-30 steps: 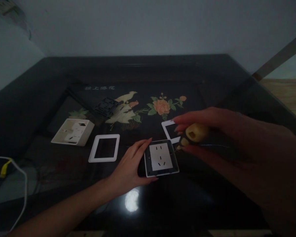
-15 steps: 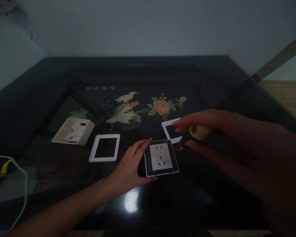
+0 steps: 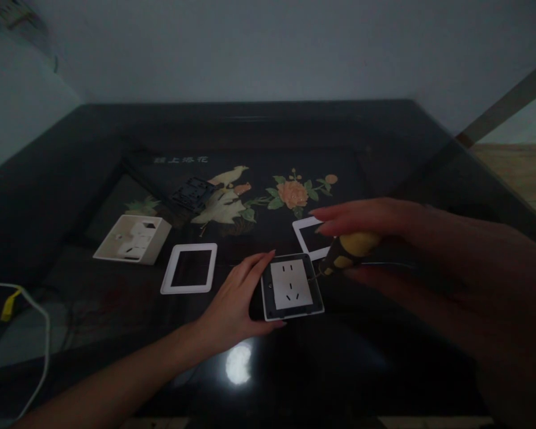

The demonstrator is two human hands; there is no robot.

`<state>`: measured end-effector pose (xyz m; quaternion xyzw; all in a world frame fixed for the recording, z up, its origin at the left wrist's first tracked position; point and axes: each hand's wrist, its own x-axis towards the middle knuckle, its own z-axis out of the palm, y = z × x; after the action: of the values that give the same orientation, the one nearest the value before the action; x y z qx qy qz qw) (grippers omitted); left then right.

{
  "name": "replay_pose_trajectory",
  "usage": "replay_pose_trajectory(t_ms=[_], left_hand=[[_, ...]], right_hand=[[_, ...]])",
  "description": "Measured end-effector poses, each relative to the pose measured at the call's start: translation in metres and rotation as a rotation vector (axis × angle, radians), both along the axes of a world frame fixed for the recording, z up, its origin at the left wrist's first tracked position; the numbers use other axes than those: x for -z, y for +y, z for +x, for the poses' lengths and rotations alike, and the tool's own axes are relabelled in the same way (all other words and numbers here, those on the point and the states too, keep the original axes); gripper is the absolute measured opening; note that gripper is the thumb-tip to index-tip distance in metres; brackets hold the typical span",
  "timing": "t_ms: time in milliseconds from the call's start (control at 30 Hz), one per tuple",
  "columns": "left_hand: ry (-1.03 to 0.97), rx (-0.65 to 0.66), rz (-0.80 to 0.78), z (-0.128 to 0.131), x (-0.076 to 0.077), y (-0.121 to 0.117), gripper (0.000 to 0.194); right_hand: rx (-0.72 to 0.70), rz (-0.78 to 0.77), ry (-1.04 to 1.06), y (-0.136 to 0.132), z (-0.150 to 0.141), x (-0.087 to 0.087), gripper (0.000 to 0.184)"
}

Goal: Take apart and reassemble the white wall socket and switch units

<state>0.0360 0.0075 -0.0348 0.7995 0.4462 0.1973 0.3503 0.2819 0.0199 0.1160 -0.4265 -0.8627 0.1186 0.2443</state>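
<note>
A wall socket (image 3: 291, 285) with a white face and dark surround lies on the dark table. My left hand (image 3: 239, 295) grips it from the left, fingers at its far edge and thumb at its near edge. In my right hand (image 3: 384, 238) is a screwdriver (image 3: 351, 247) with a yellow and dark handle. Its thin shaft slants down to the right side of the socket, where a screw spot lies; the tip's exact seat is hard to make out in the dim light.
White cover frames lie left of the socket (image 3: 168, 271) and behind it (image 3: 298, 235). Farther left stands a white back box (image 3: 154, 244). A black plastic part (image 3: 192, 193) rests on the patterned tabletop (image 3: 268, 131). A white cable (image 3: 48, 333) with a yellow tag (image 3: 9, 305) runs at far left.
The screwdriver handle has turned in my right hand, and the right fingers have shifted slightly around it. My left hand and the socket stay in place.
</note>
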Motion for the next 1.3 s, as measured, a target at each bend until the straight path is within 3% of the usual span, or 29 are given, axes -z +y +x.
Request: replay_pose_trajectory(t_ms=[167,367,567,767,867,967,1033,1167,1300], left_hand=[[0.006,0.000,0.004,-0.0009,0.0013,-0.0006,0.104],[-0.003,0.004,0.003,-0.0001,-0.0022,0.0000,0.104],[0.008,0.003,-0.003,-0.0004,-0.0007,0.0006,0.102],[-0.002,0.009,0.008,-0.0005,0.0005,0.0004,0.103],[0.004,0.010,0.007,0.0005,-0.0015,0.0004,0.103],[0.009,0.011,0.009,0.0006,-0.0023,0.0003,0.104],[0.013,0.012,0.011,0.0000,-0.0017,0.0001,0.105],[0.017,0.016,0.022,-0.0007,0.0002,-0.0001,0.106],[0.001,0.020,0.026,-0.0002,0.0002,0.0005,0.105]], right_hand=[[0.059,0.154,-0.010,0.0025,-0.0088,0.0041,0.016],[0.018,0.026,-0.036,0.0014,-0.0012,0.0006,0.032],[0.066,0.154,-0.031,-0.0014,-0.0072,0.0036,0.009],[-0.008,-0.003,-0.032,0.0003,-0.0033,-0.0010,0.032],[-0.047,0.004,-0.002,-0.0004,-0.0007,0.0001,0.025],[0.028,0.130,-0.009,-0.0008,-0.0042,0.0030,0.011],[0.069,0.167,-0.025,-0.0005,-0.0065,0.0038,0.014],[-0.018,0.080,-0.007,0.0003,-0.0038,0.0030,0.031],[-0.048,0.131,0.001,0.0005,-0.0053,0.0068,0.020]])
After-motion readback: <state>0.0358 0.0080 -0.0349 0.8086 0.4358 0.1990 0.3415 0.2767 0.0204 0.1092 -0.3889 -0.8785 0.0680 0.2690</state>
